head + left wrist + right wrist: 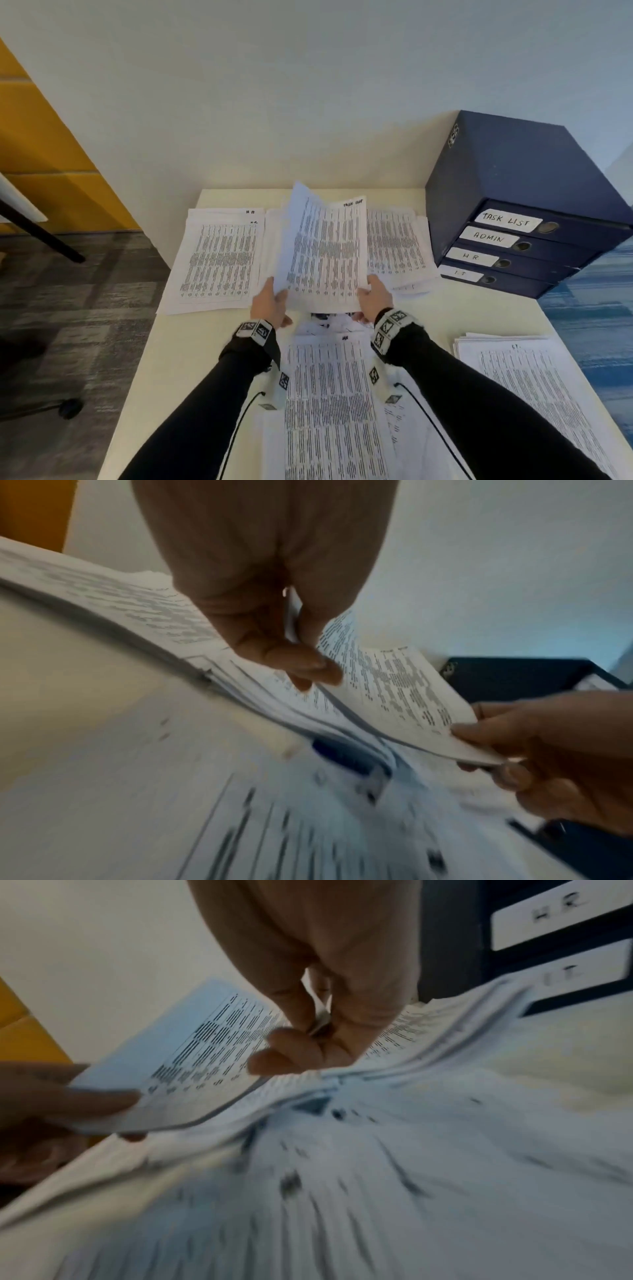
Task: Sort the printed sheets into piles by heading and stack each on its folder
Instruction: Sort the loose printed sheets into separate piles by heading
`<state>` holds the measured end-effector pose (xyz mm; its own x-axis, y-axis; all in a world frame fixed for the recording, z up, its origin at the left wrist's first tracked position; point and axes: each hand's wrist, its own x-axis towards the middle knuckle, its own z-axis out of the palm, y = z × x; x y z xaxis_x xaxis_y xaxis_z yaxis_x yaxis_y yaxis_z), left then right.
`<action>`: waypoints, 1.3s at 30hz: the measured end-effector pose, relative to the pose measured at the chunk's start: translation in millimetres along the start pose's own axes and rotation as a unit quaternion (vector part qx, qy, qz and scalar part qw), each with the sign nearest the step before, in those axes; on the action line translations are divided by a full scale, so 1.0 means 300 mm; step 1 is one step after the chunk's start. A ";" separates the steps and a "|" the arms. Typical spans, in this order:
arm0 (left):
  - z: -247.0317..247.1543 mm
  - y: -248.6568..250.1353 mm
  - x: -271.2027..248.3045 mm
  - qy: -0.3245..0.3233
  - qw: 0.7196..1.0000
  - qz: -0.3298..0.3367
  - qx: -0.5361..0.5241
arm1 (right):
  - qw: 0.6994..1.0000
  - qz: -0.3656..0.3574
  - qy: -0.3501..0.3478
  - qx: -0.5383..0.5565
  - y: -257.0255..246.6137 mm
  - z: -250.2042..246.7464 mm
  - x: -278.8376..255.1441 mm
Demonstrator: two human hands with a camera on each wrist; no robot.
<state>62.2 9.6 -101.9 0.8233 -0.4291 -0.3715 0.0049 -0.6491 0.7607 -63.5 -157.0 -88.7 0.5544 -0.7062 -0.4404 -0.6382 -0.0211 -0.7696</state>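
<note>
Two hands share one load: my left hand [270,303] and right hand [374,297] each pinch a bottom corner of the lifted sheets [325,246], thumb on the printed face and fingers behind, so both grips are clamped on paper. The bundle stands tilted up over the middle of the table [178,359], its top corner marked TASK LIST; the leftmost leaf curls away from the rest. Behind it lies a pile I take to be its own, flanked by the HR pile [219,260] on the left and another pile [397,246] on the right. The unsorted stack [329,394] lies beneath my forearms, the IT pile [527,377] to the right. To do this step well, I would square the edges first, then lower the bundle flat, releasing both corners together. Binders [507,246] stand at the far right.
</note>
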 end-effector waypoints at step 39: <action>0.213 -0.148 -0.309 0.013 0.954 0.158 0.256 | 0.990 0.043 -0.038 -0.131 0.438 -0.081 -0.370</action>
<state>-50.6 38.0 -135.2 0.7513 -0.6431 -0.1482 -0.5183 -0.7139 0.4708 -221.8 -98.4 -129.8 0.5234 -0.6587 -0.5405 -0.7965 -0.1528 -0.5850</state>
